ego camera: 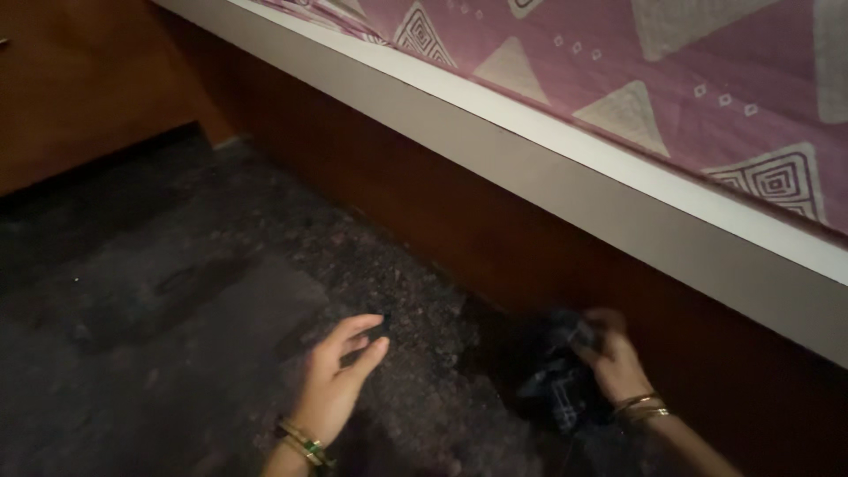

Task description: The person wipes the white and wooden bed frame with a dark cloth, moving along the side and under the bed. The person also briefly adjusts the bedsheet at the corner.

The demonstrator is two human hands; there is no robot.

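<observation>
My left hand (338,374) hovers low over the dark speckled floor (177,309), its thumb and forefinger pinched on a small dark object (382,324) that is hard to make out. My right hand (612,357) is closed on a dark, shiny bundle (558,375), perhaps cloth or a bag, resting on the floor beside the wooden bed base (495,230). Both wrists wear gold bangles. The light is dim and the bundle is blurred.
A bed runs diagonally across the upper right, with a pink spread with cream triangles (671,79) above a white mattress edge (565,168). A brown wooden panel (79,79) stands at the upper left.
</observation>
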